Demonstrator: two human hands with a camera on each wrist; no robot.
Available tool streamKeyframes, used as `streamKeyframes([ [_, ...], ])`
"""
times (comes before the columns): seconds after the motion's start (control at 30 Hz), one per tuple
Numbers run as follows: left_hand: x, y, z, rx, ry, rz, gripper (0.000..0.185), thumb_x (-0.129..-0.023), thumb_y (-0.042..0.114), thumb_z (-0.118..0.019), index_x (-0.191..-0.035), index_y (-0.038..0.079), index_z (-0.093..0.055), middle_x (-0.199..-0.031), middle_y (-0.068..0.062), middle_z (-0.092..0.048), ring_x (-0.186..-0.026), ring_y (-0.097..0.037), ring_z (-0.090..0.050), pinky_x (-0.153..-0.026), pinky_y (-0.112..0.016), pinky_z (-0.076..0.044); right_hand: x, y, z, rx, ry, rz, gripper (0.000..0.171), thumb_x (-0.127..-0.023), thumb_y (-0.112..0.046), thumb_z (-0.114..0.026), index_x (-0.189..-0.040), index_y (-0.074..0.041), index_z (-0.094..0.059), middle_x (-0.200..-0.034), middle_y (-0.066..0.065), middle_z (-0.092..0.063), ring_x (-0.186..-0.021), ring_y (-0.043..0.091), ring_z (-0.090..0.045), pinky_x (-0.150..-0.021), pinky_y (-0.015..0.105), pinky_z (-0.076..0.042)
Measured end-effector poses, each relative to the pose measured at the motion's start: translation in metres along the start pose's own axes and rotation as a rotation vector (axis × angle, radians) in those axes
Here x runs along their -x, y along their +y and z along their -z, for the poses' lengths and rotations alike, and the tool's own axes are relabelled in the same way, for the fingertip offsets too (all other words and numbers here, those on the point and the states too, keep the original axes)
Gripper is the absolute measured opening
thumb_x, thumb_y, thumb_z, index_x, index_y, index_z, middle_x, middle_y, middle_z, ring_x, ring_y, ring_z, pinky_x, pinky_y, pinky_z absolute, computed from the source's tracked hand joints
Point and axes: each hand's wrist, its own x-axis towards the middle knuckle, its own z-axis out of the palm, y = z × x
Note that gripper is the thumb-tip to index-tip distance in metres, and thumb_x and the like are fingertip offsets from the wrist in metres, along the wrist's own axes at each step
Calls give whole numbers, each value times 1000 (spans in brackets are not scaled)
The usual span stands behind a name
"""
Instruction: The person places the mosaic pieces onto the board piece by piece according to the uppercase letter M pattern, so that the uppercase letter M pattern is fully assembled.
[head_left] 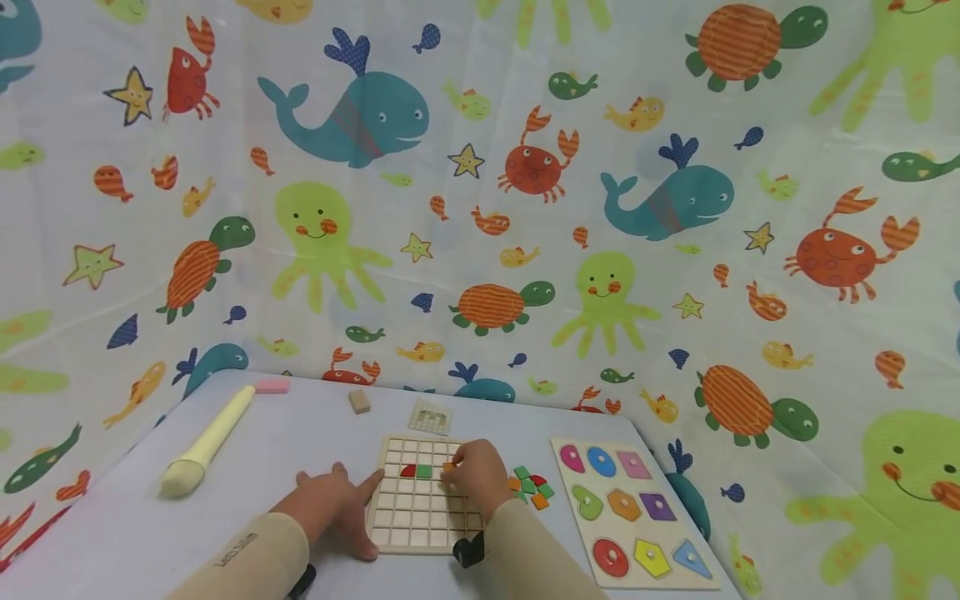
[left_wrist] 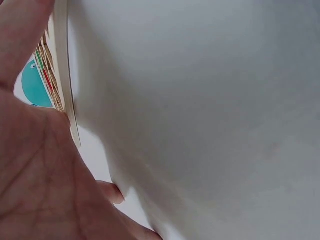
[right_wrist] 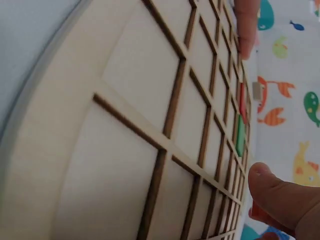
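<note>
Sitting low in the middle of the head view is a pale wooden grid board [head_left: 420,508] with square cells, flat on the light grey table [head_left: 150,517]. Two pieces are already in the upper row of cells: a red half-round piece [head_left: 408,471] and a small green square tile [head_left: 424,471] right next to it. The right hand [head_left: 474,477] is curled over the board's upper right part, fingertips pinching a small orange tile [head_left: 448,467] just beside the green one. The left hand [head_left: 333,504] lies spread out flat on the table at the board's left edge, index finger resting on the frame.

Just right of the board there's a loose pile of green, orange and red tiles [head_left: 531,487], and further right a wooden shape puzzle board [head_left: 637,512] with coloured knob pieces. Above the grid board sits a small pattern card [head_left: 431,417], a tan wooden block [head_left: 359,402] and a pink eraser-like block [head_left: 272,385]. A cream foam stick [head_left: 206,442] lies toward the left of the table. Behind it all hangs a sea-creature printed sheet [head_left: 480,167].
</note>
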Motion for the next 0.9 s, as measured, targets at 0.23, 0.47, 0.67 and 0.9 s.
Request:
streamKeyframes([
  [0.23,-1,-2,0,-5,0,7,127,-56,61,-101,-163,31,-42,-164,-44,-25,-138,-87,-12,-112,-90,-21,-7,-7,-8,69,-7,85,22,-82,-24,-94,-78,-9,-77,-79,-2,-70,-72,15,-56,-65,32,-52],
  [0.47,3,1,1,0,-6,10,125,-57,60,-101,-163,30,-42,-163,-43,-27,-138,-86,-14,-112,-89,-22,-8,-10,-13,83,-36,90,30,-81,-23,-95,-68,-12,-70,-66,-4,-59,-66,15,-49,-58,30,-42],
  [0.67,3,0,1,6,3,10,123,-57,60,-101,-162,32,-43,-163,-42,-28,-138,-86,-15,-109,-90,-25,-7,-12,-12,97,-38,101,29,-80,-24,-95,-73,-10,-71,-70,-4,-62,-68,16,-53,-61,32,-48],
  [0.9,-1,-3,-2,-9,8,-4,126,-56,62,-101,-163,31,-42,-163,-42,-29,-137,-86,-16,-110,-90,-25,-6,-12,-11,121,-58,115,30,-81,-26,-95,-74,-11,-69,-72,-4,-62,-69,15,-52,-63,32,-47],
])
